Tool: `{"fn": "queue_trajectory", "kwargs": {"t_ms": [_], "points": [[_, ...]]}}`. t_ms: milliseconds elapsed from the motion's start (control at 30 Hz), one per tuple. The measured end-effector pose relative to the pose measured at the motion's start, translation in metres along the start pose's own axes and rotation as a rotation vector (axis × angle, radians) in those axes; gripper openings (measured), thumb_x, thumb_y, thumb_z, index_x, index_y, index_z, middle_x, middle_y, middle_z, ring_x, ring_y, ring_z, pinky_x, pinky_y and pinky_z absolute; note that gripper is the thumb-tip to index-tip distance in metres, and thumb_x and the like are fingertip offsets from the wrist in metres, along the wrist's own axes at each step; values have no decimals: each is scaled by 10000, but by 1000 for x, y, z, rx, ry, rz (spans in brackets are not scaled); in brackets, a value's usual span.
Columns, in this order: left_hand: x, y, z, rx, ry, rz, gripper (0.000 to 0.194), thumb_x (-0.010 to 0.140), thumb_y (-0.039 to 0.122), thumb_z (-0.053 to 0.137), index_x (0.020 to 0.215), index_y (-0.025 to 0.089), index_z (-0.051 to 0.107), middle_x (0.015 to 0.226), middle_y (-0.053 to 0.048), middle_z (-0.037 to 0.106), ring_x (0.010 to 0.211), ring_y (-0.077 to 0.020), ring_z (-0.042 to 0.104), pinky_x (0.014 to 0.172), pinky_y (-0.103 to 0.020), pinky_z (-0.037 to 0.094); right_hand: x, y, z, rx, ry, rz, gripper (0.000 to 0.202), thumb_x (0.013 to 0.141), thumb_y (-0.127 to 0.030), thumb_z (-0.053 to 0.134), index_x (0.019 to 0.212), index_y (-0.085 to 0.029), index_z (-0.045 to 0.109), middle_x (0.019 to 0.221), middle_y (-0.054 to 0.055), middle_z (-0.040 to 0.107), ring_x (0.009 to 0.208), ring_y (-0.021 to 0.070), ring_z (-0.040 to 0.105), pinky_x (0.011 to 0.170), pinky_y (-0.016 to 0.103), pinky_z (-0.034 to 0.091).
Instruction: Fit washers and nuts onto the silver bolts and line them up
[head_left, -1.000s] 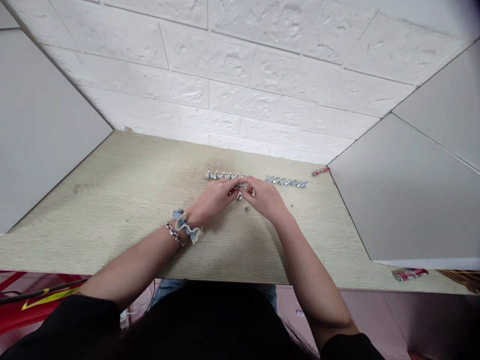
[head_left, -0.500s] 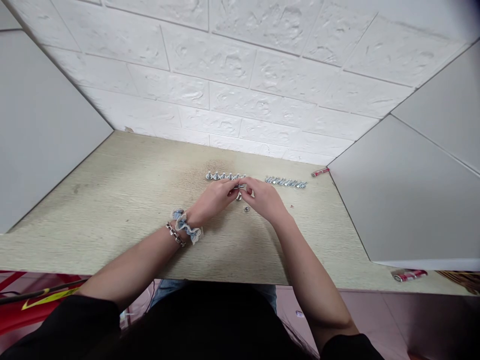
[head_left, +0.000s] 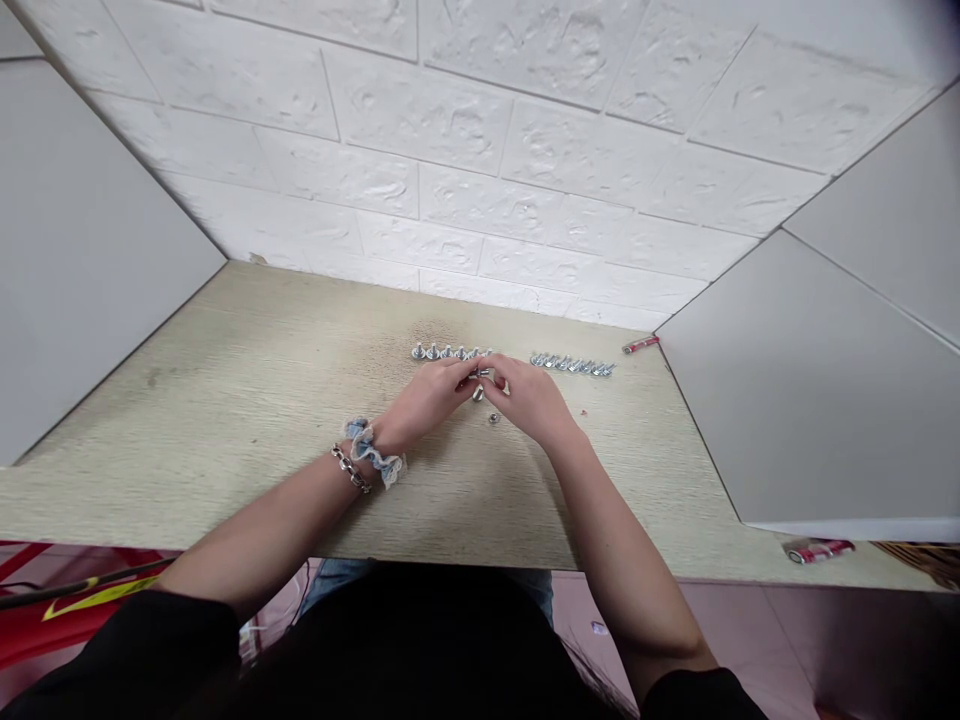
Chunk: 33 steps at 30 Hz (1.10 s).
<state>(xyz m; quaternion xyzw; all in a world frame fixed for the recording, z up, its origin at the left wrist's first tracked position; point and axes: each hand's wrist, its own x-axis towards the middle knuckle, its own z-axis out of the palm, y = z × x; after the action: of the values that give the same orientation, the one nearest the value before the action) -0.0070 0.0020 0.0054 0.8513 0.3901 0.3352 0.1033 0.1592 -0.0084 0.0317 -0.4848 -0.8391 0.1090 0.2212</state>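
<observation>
Pinching a shiny metal piece (head_left: 482,373) between bare hands (head_left: 429,400), silvery bolts (head_left: 418,352) lined up, grainy tabletop (head_left: 255,400)

Taking the two hands as the clock's centre: one left hand (head_left: 431,395), one right hand (head_left: 529,395), one metal fastener (head_left: 482,372) in the fingers. At 10 o'clock, six upright bolts (head_left: 448,353), the sixth partly hidden. At 3, one bolt row (head_left: 572,365), too crowded to count surely. Around 6, two loose metal pieces (head_left: 478,394). Two red batteries (head_left: 640,344), at 3 and 4.
</observation>
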Motion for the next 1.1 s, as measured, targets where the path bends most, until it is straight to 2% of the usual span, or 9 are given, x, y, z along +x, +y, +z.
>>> {"fn": "queue_trajectory", "kwargs": {"t_ms": [200, 433, 700, 900, 1100], "points": [[0, -1, 1, -7, 7, 14, 292, 838, 161, 512, 1126, 167, 562, 777, -11, 624, 658, -99, 547, 620, -200, 402, 0, 0, -1, -12, 1, 9, 220, 836, -265, 452, 1037, -231, 535, 732, -11, 599, 610, 125, 512, 571, 238, 327], [0, 0, 0, 1, -6, -3, 244, 846, 177, 499, 1072, 167, 591, 756, -10, 617, 652, -102, 543, 615, -205, 398, 0, 2, 1, -29, -3, -12, 228, 827, -209, 447, 1033, -240, 538, 755, -7, 608, 653, 133, 530, 595, 239, 343], [-1, -2, 2, 20, -2, -8, 282, 853, 193, 490, 1123, 160, 564, 783, -26, 625, 674, -112, 552, 625, -212, 404, 0, -1, -2, -98, 6, -1, 212, 852, -276, 442, 1028, -212, 541, 762, 10, 616, 634, 137, 534, 577, 247, 332], [0, 2, -1, -20, -9, -11, 269, 850, 167, 487, 1102, 167, 579, 775, -17, 625, 667, -105, 547, 636, -209, 409, 0, 0, -1, -66, 17, -38, 234, 835, -230, 452, 1053, -233, 535, 776, -1, 616, 658, 135, 541, 599, 243, 345], [0, 3, -2, -2, -5, -14, 262, 840, 171, 506, 1089, 158, 587, 772, -19, 625, 661, -107, 548, 627, -212, 406, 0, -1, -1, -63, 3, 13, 202, 843, -256, 448, 1018, -221, 541, 745, -3, 614, 621, 132, 529, 572, 240, 336]]}}
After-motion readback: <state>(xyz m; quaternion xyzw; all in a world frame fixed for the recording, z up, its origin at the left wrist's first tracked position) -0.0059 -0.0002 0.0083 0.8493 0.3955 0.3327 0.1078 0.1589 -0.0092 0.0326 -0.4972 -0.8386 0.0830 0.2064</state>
